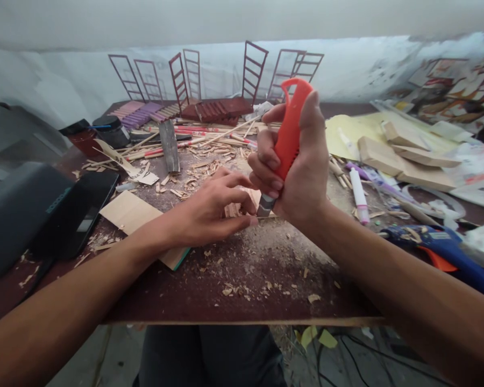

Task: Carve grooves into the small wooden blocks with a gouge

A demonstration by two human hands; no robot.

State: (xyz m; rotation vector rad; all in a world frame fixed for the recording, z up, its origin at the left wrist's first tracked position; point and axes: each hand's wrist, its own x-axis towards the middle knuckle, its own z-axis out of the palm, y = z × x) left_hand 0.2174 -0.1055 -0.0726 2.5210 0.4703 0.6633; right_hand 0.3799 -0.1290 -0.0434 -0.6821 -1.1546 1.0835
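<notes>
My right hand [296, 156] is wrapped round the orange handle of a utility knife [292, 126]. The knife stands nearly upright, its grey tip end pointing down at the tabletop; the blade edge itself is hard to make out. Left of it, my left hand [221, 207] lies low over the table, thumb and fingers curled about a small piece of pale wood [236, 208]. That piece is mostly hidden by the fingers, and the knife tip is right beside it. A flat pale board [133, 209] with a green edge lies under my left forearm.
Wood shavings [266, 269] litter the dark table. Miniature ladder-like frames [255, 72] and slatted pieces [218, 110] stand at the back. A phone [78, 215] lies left; a blue glue gun [439, 244], a white tube [358, 196] and wooden blocks [411, 161] lie right.
</notes>
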